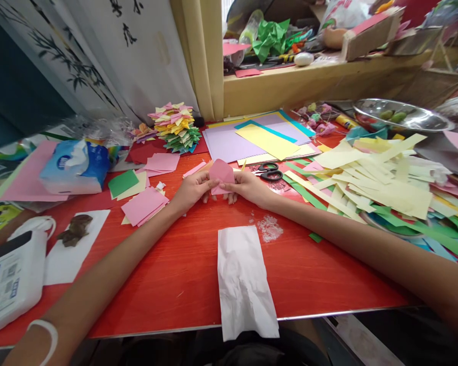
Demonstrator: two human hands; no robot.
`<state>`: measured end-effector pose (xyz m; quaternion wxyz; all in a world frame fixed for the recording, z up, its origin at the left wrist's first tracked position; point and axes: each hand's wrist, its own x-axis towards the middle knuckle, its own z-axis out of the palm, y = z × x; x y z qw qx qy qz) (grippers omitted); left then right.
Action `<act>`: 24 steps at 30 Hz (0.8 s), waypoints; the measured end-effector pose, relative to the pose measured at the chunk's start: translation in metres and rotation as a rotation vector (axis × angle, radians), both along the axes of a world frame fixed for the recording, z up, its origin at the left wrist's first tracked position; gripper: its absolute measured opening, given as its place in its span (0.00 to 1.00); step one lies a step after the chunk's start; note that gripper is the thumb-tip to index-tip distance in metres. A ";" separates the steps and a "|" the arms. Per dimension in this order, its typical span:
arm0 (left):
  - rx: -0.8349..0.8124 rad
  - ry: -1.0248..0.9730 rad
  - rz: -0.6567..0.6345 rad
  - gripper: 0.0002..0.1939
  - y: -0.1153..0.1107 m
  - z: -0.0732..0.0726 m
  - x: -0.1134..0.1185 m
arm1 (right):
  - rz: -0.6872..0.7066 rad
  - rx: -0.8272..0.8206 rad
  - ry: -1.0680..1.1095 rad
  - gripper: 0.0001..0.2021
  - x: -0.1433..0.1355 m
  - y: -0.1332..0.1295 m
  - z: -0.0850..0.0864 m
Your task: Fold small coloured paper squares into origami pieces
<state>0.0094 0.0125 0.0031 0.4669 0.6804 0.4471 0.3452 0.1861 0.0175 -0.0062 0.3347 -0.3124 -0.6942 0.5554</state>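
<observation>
Pinching pink paper (222,173) between fingers of left hand (194,190) and right hand (252,188), over red surface (156,290). Flanked by pink squares (143,204) left, cut strips (385,188) right. Reaching past white sheet (244,279) overhanging near edge. Facing yellow curtain (204,56) and cluttered ledge (282,87)

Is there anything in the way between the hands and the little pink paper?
No, nothing that I can see. The left hand and the right hand are both holding the little pink paper. The black scissors lie just past the right hand, not in between.
</observation>
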 end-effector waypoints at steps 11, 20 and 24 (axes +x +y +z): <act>0.110 -0.080 0.136 0.10 0.002 -0.005 -0.002 | -0.058 -0.056 0.048 0.16 -0.001 0.002 -0.002; 0.095 -0.160 0.159 0.11 0.004 -0.006 -0.001 | -0.208 0.008 0.075 0.12 0.001 0.006 -0.009; 0.067 -0.181 0.137 0.18 0.004 -0.006 -0.001 | -0.230 -0.019 0.118 0.11 0.001 0.005 -0.007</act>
